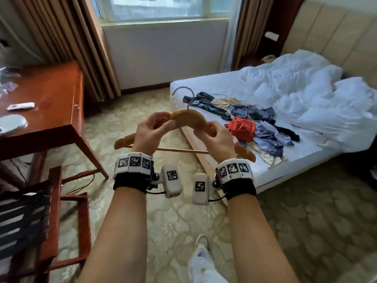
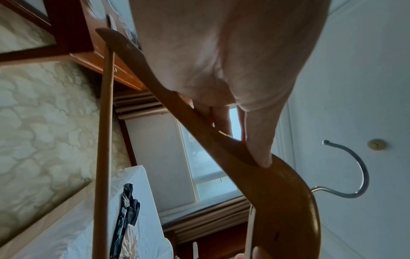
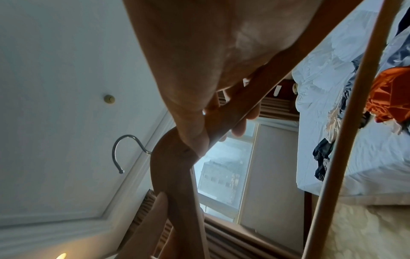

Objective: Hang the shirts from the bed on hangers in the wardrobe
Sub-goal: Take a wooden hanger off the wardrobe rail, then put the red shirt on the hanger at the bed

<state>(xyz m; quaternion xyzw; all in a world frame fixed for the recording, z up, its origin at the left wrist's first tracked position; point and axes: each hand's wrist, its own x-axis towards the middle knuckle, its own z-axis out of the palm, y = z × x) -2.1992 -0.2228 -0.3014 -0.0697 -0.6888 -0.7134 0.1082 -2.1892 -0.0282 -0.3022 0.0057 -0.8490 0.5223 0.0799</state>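
**A:** What are the hands doing?

**B:** Both grasp one wooden hanger (image 1: 189, 119) at chest height. The left hand (image 1: 151, 129) pinches its left shoulder, thumb on top; the right hand (image 1: 219, 137) curls around the right shoulder. The metal hook (image 1: 182, 91) points away from the person, toward the bed (image 1: 265, 170).

**A:** And the shirts?

**B:** They lie crumpled in a heap on the near side of the bed: a red one (image 1: 241, 128), blue ones (image 1: 269, 137), a dark patterned one (image 1: 202, 101), something pale. None is on the hanger yet. The wardrobe is out of view.

**A:** What might go wrong?

**B:** The fabrics look silky, so I would guess a shirt could slide off the smooth wooden shoulders. The tangled heap could also drag a second garment up, or the hook could snag cloth when lowered.

**A:** Describe the room.

**B:** A white sheet and a rumpled white duvet (image 1: 306, 94) cover the bed. Patterned beige carpet (image 1: 306, 221) lies underfoot. A reddish wooden desk (image 1: 53, 94) stands left, a chair (image 1: 55, 211) in front of it. Tan curtains (image 1: 81, 37) flank a window (image 1: 159, 7) ahead.
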